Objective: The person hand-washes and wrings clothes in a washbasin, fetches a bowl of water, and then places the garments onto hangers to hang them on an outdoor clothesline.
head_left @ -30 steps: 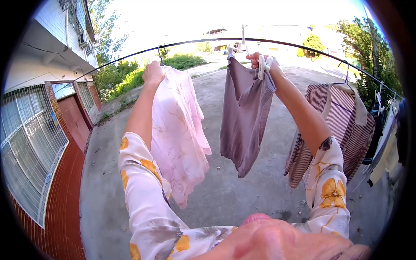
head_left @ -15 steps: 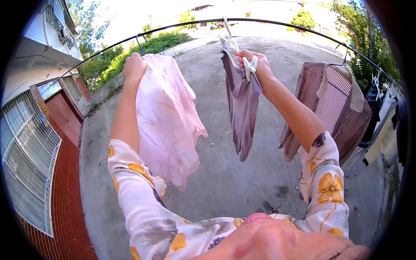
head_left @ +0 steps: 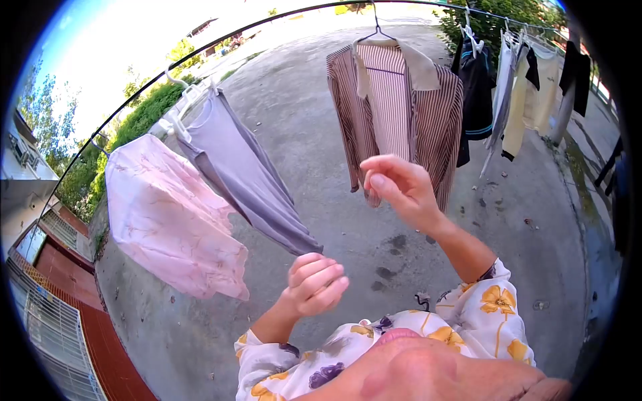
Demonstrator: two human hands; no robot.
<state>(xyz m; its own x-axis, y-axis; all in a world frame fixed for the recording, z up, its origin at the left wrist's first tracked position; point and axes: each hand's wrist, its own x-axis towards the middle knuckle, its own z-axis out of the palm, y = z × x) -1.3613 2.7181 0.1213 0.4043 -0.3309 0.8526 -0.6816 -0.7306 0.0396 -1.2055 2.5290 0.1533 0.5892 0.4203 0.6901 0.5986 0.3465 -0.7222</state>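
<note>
My left hand (head_left: 314,286) is low in the middle with its fingers curled, right at the lower hem of a grey-mauve garment (head_left: 244,170); no cloth shows between the fingers. That garment hangs from a white clip hanger (head_left: 184,110). To its left, a pale pink shirt (head_left: 170,217) hangs on a dark hanger (head_left: 100,144). My right hand (head_left: 404,190) is raised in front of a brown striped shirt (head_left: 391,87) with a light collar, thumb and index finger apart, nothing in it.
A dark line (head_left: 267,21) curves across the top and bears the clothes. Farther right hang a black garment (head_left: 476,93) and a cream garment (head_left: 538,87), among others. A brick building (head_left: 100,341) with a barred window stands left, above concrete ground (head_left: 281,87).
Both hands have left the hangers and come down toward me. The grey garment now hangs freely, close to the pink shirt. My view has turned right, bringing the striped shirt toward the middle.
</note>
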